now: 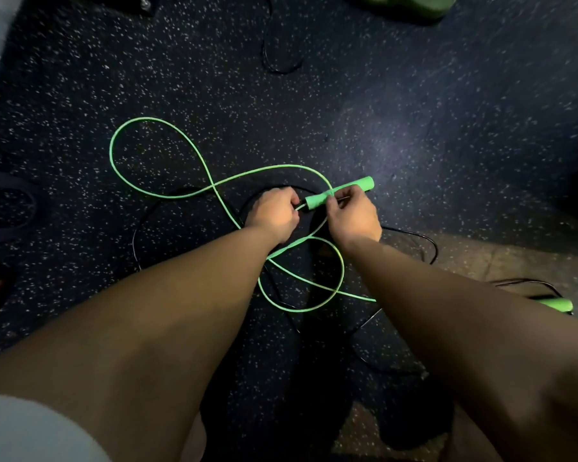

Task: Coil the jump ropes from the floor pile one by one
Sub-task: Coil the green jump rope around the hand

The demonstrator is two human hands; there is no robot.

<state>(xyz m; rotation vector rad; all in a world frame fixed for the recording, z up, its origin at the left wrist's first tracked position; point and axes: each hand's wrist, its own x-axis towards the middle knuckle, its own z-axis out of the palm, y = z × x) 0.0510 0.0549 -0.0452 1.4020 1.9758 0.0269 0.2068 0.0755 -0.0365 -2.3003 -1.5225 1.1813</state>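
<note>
A bright green jump rope (137,119) lies in loose loops on the dark speckled floor. One green handle (339,196) is raised at the centre. My right hand (352,216) pinches that handle from below. My left hand (274,213) is closed on the rope where it leaves the handle's near end. The rope's second green handle (559,305) lies at the right, partly behind my right forearm. A thin black rope (414,233) runs under and around the green loops.
Another black cord loop (281,66) lies at the top centre. A green object (411,3) sits at the top edge. A dark strap (10,208) lies at the left. A tan floor patch (501,258) shows at the right.
</note>
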